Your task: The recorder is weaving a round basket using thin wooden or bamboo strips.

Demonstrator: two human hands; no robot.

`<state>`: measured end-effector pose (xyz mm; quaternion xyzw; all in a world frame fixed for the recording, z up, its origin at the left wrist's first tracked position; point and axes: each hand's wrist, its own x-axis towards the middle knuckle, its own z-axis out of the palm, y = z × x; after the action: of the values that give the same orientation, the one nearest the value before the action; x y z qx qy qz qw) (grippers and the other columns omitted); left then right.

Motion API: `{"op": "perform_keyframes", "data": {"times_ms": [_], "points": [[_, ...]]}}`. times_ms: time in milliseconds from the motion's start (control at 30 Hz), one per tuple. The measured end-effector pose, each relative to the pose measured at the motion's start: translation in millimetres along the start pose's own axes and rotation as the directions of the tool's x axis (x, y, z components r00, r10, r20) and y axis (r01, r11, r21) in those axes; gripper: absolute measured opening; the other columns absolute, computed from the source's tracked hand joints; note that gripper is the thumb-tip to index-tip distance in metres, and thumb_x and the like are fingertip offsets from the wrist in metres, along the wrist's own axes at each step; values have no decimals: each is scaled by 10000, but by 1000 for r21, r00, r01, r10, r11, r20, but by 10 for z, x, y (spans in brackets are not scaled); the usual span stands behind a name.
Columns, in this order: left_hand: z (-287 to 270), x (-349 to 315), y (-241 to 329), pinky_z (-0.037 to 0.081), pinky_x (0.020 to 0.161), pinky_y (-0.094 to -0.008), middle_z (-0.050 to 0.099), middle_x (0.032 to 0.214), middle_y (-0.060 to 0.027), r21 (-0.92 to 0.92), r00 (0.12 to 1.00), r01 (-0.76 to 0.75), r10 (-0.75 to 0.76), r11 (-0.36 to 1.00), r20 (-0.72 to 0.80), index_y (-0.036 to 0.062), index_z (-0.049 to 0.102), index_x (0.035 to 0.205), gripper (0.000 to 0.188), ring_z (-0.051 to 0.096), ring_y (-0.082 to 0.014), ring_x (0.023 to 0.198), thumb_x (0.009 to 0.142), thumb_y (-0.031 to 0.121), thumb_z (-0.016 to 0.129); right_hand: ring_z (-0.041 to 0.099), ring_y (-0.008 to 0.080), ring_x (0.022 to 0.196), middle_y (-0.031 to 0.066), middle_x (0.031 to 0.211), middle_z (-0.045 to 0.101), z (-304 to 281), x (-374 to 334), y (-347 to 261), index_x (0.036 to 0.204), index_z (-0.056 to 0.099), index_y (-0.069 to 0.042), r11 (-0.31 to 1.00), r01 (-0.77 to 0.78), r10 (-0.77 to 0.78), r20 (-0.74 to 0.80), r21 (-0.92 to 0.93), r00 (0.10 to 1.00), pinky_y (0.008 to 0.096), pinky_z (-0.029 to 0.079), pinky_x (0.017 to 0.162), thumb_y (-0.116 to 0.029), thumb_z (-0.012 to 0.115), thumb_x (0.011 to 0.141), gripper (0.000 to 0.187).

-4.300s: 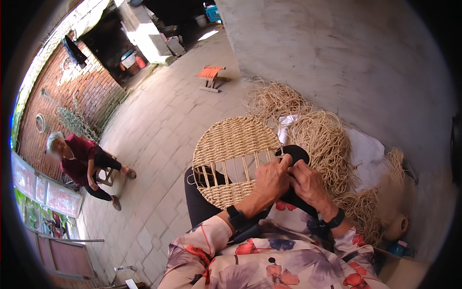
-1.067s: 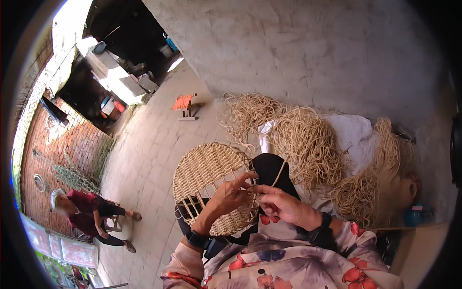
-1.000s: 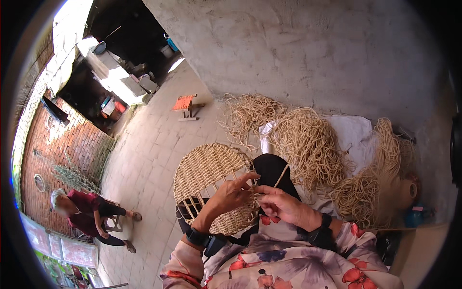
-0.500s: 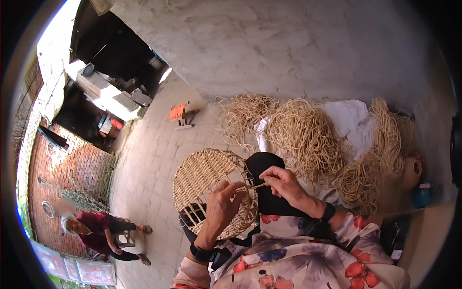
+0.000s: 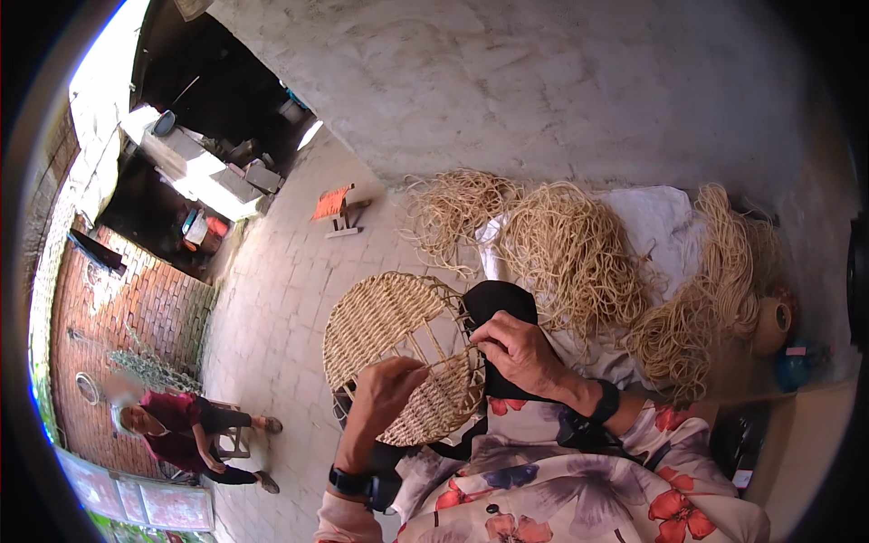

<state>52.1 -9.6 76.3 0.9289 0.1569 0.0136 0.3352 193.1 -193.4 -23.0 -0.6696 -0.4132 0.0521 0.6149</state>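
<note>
Grey plaster wall [image 5: 561, 90], blotchy and matte, fills the upper right. Pale paving [image 5: 290, 299] in dull blocks runs off to the left. Below the wall, a heap of cord [image 5: 579, 258]: tan, fibrous, loosely looped and tangled, part of it on a crumpled white sheet [image 5: 665, 226].

Woven disc [image 5: 385, 317] in front of the person, near the dark knee [image 5: 498, 303]. Near-round, so no strong long axis; its open band slants from lower left to upper right. Dense, ridged straw-coloured weave on either side; slim bare ribs [image 5: 417, 347] cross the gap.

Key relation: the disc lies to the left of the right hand's grip, while the left hand's grip overlaps its lower middle in view. Right hand [image 5: 525, 353] at the right rim, thumb and finger narrow, apparently pinching a strand. Left hand [image 5: 385, 389] bent inward, fingertips close together over the weave; cannot tell whether that grip holds anything or touches the disc.

Smallest: the strand [image 5: 450, 357], thin, tan, seemingly stretched between both sets of fingertips, its far end too fine to follow.
</note>
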Motion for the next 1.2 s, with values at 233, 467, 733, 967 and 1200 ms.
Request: {"op": "perform_keyframes", "data": {"times_ms": [233, 467, 733, 967, 1200], "points": [[-210, -284, -343, 467, 602, -311, 668, 746, -119, -27, 1000, 26, -26, 999, 1, -16, 719, 947, 216, 608, -161, 647, 928, 180, 628, 610, 301, 788, 99, 860, 558, 155, 117, -49, 918, 613, -60, 964, 190, -175, 96, -184, 980, 390, 509, 675, 28, 652, 769, 178], [-222, -369, -617, 482, 604, -351, 659, 751, -149, -44, 984, -73, 65, 996, -168, 10, 717, 931, 146, 640, -277, 659, 905, 136, 648, 580, 299, 847, 108, 906, 562, 278, 61, -135, 989, 631, -20, 875, 377, -315, 233, -306, 920, 384, 507, 726, 53, 641, 714, 285], [-105, 343, -653, 494, 626, -406, 627, 828, -119, 203, 795, -330, 387, 922, -468, 51, 690, 941, 101, 615, -319, 693, 851, 97, 675, 584, 244, 821, 85, 885, 532, 376, 106, -330, 995, 658, -27, 712, 490, -295, 419, -503, 859, 370, 505, 665, -103, 695, 751, 258], [97, 376, -545, 499, 645, -445, 653, 862, -141, 98, 783, -203, 222, 974, -581, 89, 646, 1069, 197, 651, -338, 748, 873, 96, 635, 607, 258, 786, 101, 872, 549, 426, 243, -400, 873, 654, -53, 685, 505, -209, 523, -525, 827, 387, 506, 654, -170, 696, 779, 156], [259, 241, -583, 481, 574, -473, 612, 669, -213, 84, 960, -159, 174, 984, -218, 161, 513, 1318, 505, 630, -386, 631, 837, 22, 583, 621, 279, 776, 119, 859, 545, 447, 277, -398, 823, 667, -84, 743, 455, -161, 529, -491, 833, 407, 521, 644, -207, 681, 798, 126]]}}
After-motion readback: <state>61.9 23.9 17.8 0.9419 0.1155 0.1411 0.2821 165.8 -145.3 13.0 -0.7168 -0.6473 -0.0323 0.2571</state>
